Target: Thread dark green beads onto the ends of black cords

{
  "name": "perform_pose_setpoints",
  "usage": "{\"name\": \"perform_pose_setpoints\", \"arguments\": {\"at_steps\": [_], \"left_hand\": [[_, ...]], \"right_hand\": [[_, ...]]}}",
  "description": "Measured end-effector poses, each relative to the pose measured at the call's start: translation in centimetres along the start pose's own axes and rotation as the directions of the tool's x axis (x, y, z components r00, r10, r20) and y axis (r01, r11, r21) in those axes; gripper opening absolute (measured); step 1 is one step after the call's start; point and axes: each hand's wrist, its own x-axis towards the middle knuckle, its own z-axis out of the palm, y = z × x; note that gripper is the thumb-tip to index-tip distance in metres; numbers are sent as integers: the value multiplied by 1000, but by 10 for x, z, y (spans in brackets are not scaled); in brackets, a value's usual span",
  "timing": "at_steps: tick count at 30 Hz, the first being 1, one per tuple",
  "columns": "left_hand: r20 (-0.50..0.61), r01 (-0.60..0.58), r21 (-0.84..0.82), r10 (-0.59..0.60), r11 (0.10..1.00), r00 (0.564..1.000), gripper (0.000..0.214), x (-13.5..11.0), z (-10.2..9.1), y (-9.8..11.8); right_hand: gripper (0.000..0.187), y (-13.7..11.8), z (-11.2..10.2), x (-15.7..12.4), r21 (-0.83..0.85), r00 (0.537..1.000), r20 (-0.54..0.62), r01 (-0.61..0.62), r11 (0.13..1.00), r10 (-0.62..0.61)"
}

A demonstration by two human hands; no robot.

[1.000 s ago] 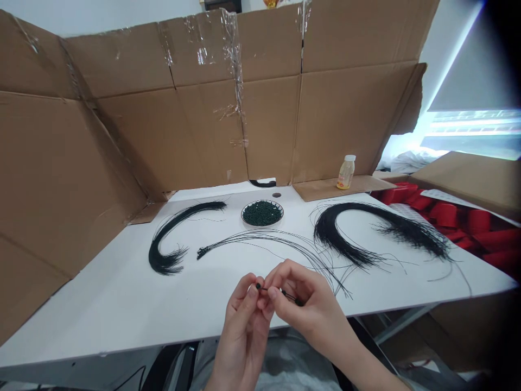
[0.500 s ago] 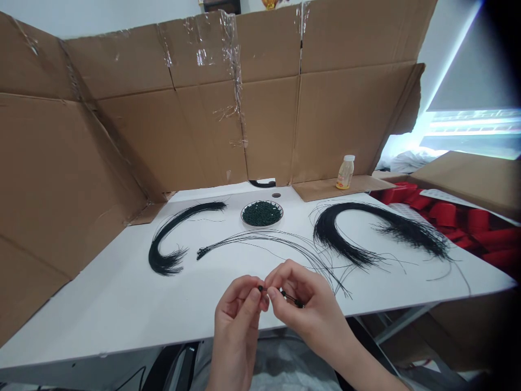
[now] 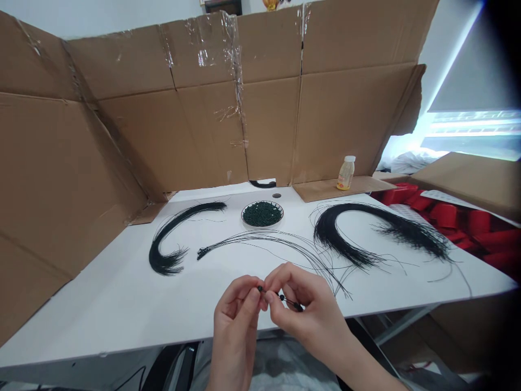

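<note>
Over the near edge of the white table (image 3: 122, 304), my left hand (image 3: 238, 320) and my right hand (image 3: 303, 312) meet fingertip to fingertip. My left thumb and forefinger pinch a small dark bead (image 3: 259, 288). My right fingers pinch a thin black cord (image 3: 285, 298) with another bead on it. A shallow dish of dark green beads (image 3: 262, 213) stands at mid-table. Black cord bundles lie left (image 3: 171, 239), centre (image 3: 260, 241) and right (image 3: 366, 233).
Taped cardboard walls (image 3: 203, 108) enclose the table at the back and left. A small yellow bottle (image 3: 345, 172) stands on a cardboard flap at the back right. A box of red items (image 3: 451, 220) sits to the right of the table.
My left hand has drawn slightly down and left while keeping its pinch on the bead. My right hand has barely shifted. Everything on the table stays put.
</note>
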Motion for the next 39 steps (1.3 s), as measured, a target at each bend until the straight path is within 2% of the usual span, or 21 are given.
{"name": "perform_pose_setpoints", "arguments": {"at_steps": [10, 14, 19, 25, 27, 32, 39], "left_hand": [[-6, 17, -19, -17, 1000, 1000, 20, 1, -2, 1], [0, 25, -10, -25, 1000, 1000, 21, 0, -3, 0], [-14, -46, 144, 48, 989, 999, 19, -1, -6, 2], [9, -91, 353, 94, 931, 996, 20, 4, -11, 6], [58, -119, 395, 105, 911, 993, 17, 7, -13, 8], [269, -247, 511, 120, 823, 956, 15, 16, -21, 15], [304, -240, 590, 63, 771, 951, 20, 17, -26, 15]], "right_hand": [[6, -1, 0, -1, -61, 997, 11, 79, 995, -78], [9, -2, 0, -1, -51, 999, 26, 39, 998, -37], [12, -2, -4, 2, -35, 997, 43, -55, 998, 57], [15, -1, -11, 7, -129, 994, 85, -60, 990, 71], [18, -3, -14, 9, -154, 991, 108, -68, 986, 85], [22, -4, -19, 12, -207, 986, 109, -98, 973, 123], [10, 0, -17, 17, -209, 964, 195, -139, 968, 181]]}}
